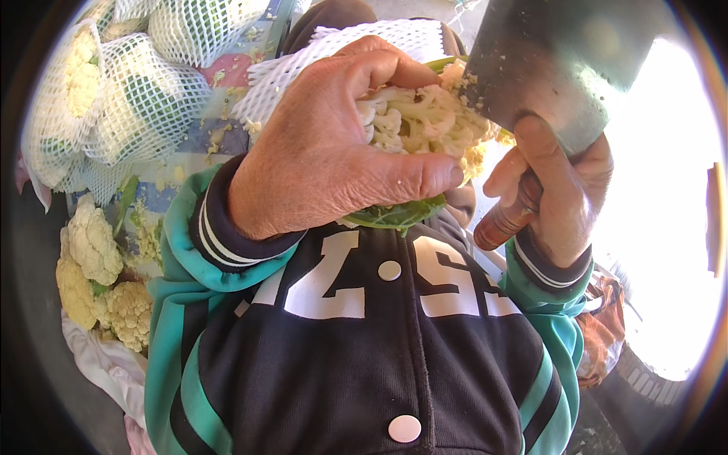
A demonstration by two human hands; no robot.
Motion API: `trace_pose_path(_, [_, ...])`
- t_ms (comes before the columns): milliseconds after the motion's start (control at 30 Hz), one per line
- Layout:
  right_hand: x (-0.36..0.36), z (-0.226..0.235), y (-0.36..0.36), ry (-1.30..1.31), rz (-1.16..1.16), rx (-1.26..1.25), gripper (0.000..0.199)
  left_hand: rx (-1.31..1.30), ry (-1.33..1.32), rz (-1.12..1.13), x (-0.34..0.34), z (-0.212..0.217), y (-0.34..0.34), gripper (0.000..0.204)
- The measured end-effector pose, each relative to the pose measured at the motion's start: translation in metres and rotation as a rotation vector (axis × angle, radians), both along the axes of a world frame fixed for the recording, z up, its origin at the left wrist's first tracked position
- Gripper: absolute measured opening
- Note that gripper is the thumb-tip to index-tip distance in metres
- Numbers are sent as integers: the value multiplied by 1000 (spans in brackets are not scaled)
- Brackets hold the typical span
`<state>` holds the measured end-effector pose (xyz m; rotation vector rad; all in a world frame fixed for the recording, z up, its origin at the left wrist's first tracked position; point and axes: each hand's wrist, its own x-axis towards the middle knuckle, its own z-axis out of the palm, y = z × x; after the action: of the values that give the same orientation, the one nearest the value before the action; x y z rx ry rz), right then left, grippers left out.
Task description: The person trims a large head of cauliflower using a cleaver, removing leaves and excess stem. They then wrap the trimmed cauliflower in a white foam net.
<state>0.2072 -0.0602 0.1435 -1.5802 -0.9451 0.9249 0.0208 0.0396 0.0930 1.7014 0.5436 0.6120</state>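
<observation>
Here, cauliflower [428,114] in left hand [322,140].

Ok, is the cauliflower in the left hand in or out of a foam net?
Out: the visible florets of the cauliflower held by the left hand are bare.

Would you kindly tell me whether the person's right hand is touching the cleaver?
Touching. The head view shows the right hand closed around the brown handle of the cleaver, with the handle's end sticking out past the fingers.
</observation>
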Motion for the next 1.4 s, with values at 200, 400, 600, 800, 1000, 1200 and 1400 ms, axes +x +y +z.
trace_pose_path(200, [-11,-11,2,65,-53,67,11,-149,-36,16,-1,-1,-4,59])
trace_pose_path(400, [-6,-1,-2,51,-39,12,12,-38,-47,-6,1,-2,-3,60])
trace_pose_path(600, [-17,-12,2,107,-82,44,12,-130,-45,10,1,1,-10,60])
trace_pose_path(800, [-13,-11,1,153,-97,81,15,-200,17,4,0,5,-11,59])
trace_pose_path(1000, [-6,-4,-4,88,-188,69,13,-136,129,31,-4,7,-12,59])
trace_pose_path(1200, [-1,-4,-9,87,-85,70,14,-165,76,-13,-4,3,-9,64])
trace_pose_path(1400, [-2,-6,-11,38,-64,50,15,-40,4,-14,-3,-1,-7,64])
